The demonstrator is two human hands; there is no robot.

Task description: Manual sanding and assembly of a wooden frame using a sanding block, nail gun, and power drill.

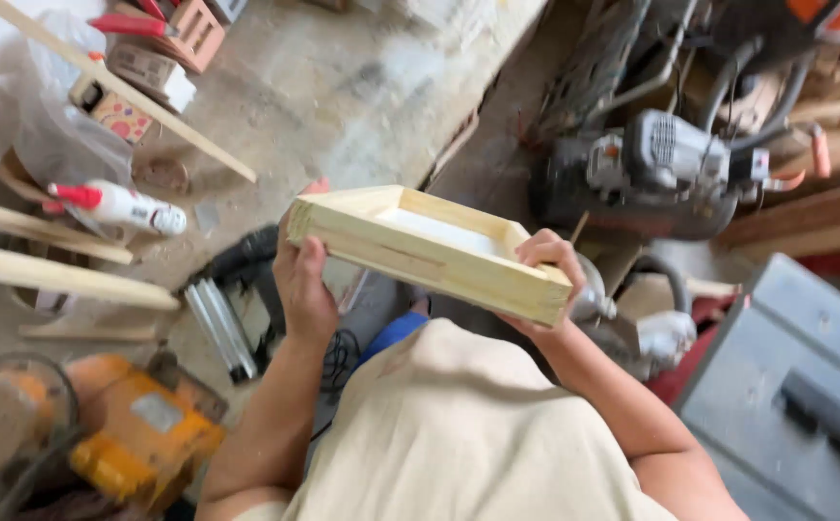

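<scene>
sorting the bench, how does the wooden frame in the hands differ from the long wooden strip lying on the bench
The wooden frame is a joined rectangular box with a white panel inside; the long wooden strip is one thin loose piece. The frame is held up by the left hand and right hand; the strip lies diagonally on the bench. Both are pale bare wood.

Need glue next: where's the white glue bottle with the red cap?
Head view, left side: the glue bottle lies on the bench beside the wooden strips, left of the left hand.

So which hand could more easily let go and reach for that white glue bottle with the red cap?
Probably the left hand: the white glue bottle lies on its side of the pale wooden frame.
</scene>
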